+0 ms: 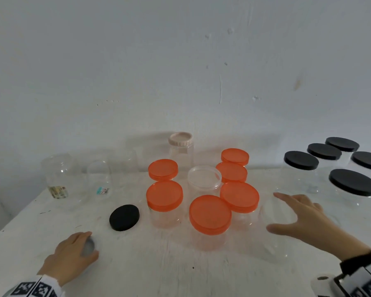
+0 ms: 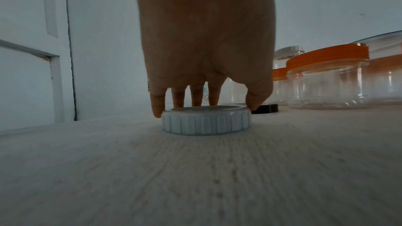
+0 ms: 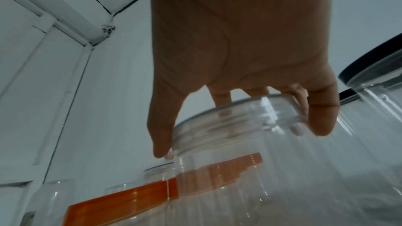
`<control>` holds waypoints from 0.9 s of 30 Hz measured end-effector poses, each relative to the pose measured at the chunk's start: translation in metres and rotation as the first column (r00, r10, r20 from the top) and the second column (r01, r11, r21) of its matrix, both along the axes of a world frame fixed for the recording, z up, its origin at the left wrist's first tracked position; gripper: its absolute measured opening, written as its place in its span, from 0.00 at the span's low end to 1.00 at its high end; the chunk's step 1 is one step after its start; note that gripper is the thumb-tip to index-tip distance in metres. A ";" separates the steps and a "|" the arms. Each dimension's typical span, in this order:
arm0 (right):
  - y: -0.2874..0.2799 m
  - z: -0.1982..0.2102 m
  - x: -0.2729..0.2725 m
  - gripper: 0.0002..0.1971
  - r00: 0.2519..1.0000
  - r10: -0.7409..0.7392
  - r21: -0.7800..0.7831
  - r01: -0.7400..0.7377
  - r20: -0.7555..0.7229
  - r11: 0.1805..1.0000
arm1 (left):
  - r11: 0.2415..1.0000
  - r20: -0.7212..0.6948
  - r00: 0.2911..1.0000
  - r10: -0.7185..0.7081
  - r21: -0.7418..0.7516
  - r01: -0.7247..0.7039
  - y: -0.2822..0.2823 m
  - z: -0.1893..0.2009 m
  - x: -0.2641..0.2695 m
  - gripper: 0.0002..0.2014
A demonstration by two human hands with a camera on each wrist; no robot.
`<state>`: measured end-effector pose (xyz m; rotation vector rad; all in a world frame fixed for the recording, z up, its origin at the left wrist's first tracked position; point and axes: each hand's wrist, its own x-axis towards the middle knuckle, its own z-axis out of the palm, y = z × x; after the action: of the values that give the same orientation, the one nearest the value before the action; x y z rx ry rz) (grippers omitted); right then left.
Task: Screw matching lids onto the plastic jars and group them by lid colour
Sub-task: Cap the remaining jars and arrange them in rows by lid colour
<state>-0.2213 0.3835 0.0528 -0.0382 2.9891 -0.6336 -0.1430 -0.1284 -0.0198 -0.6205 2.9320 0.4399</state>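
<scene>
My left hand point(image 1: 92, 243) point(image 2: 205, 109) grips a white ribbed lid point(image 1: 87, 247) point(image 2: 206, 122) that lies flat on the white table point(image 1: 159, 271); fingers and thumb curl round its rim. My right hand point(image 1: 274, 211) point(image 3: 239, 140) is spread over the mouth of a lidless clear jar point(image 1: 274, 247) point(image 3: 282, 161) and holds its threaded rim with thumb and fingertips. A loose black lid point(image 1: 124, 217) point(image 2: 266, 109) lies between my left hand and several orange-lidded jars point(image 1: 210, 214) at the centre.
Several black-lidded jars point(image 1: 301, 160) stand at the right. A jar with a clear lid point(image 1: 204, 176) sits among the orange ones, a pink-lidded jar point(image 1: 181, 141) behind. Lidless jars point(image 1: 58, 174) stand at the back left by the wall.
</scene>
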 end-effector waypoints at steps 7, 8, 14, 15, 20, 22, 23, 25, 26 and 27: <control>-0.008 -0.002 -0.013 0.44 0.988 -0.151 0.059 0.150 0.011 0.987 | 0.996 -0.002 0.996 0.089 -0.004 -0.089 -0.016 0.003 0.006 0.31; -0.012 -0.001 -0.014 0.42 0.986 -0.168 0.070 0.167 0.004 0.983 | 0.996 -0.006 0.996 0.091 -0.001 -0.091 -0.017 0.004 0.006 0.31; -0.070 0.022 -0.022 0.36 0.991 -0.098 0.080 0.105 -0.086 0.991 | 0.995 -0.021 0.995 0.093 0.030 -0.093 -0.017 0.004 0.010 0.30; -0.086 0.028 -0.024 0.36 0.994 -0.054 0.044 0.058 -0.094 0.997 | 0.995 -0.023 0.995 0.095 0.038 -0.094 -0.017 0.004 0.010 0.30; -0.191 0.055 -0.034 0.31 0.953 0.230 -0.105 -0.254 -0.198 0.962 | 0.992 -0.053 0.994 0.094 0.084 -0.089 -0.019 0.003 0.010 0.30; -0.239 0.061 -0.038 0.30 0.912 0.343 -0.134 -0.377 -0.226 0.916 | 0.993 -0.082 0.992 0.093 0.087 -0.085 -0.018 0.003 0.012 0.30; -0.263 0.063 -0.040 0.29 0.890 0.392 -0.149 -0.431 -0.231 0.890 | 0.993 -0.101 0.991 0.092 0.082 -0.083 -0.018 0.003 0.013 0.30; -0.310 0.064 -0.046 0.30 0.843 0.487 -0.148 -0.524 -0.226 0.838 | 0.995 -0.131 0.988 0.086 0.062 -0.078 -0.019 0.002 0.015 0.30; -0.331 0.064 -0.049 0.30 0.817 0.532 -0.135 -0.566 -0.222 0.813 | 0.996 -0.141 0.987 0.079 0.056 -0.072 -0.019 0.002 0.015 0.31; -0.352 0.063 -0.052 0.30 0.790 0.573 -0.122 -0.605 -0.220 0.787 | 0.996 -0.147 0.986 0.074 0.053 -0.066 -0.019 0.001 0.016 0.32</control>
<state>-0.2732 0.0318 0.1156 -1.0520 2.7928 -0.8435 -0.1274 -0.1475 -0.0189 -0.7159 3.0363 0.5875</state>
